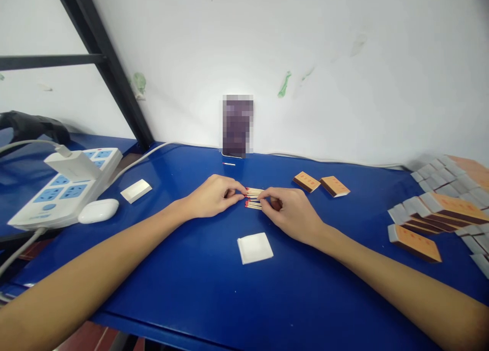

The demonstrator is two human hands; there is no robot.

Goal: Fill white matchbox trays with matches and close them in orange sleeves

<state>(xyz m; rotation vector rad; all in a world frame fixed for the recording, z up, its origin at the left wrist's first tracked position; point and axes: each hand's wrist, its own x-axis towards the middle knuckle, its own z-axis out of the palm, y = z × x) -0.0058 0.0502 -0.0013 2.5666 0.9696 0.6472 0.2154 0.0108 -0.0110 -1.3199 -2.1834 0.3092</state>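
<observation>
Several matches (253, 192) with red heads lie side by side on the blue table, heads toward the left. My left hand (216, 195) has its thumb and index fingertips closed in a pinch at the red heads. From the other side, my right hand (292, 211) pinches the plain ends of the matches, its other fingers curled under. How many matches each hand grips is hidden. Nearer to me lies a flat white square piece (255, 248). A single match (229, 164) rests apart, toward the wall.
Two orange matchboxes (306, 182) sit beyond my right hand. More matchboxes (458, 208) are stacked at the right edge. On the left are a white box-like piece (136, 190), a white earphone case (98, 211) and a power strip (64, 188). A blurred phone (237, 127) leans on the wall.
</observation>
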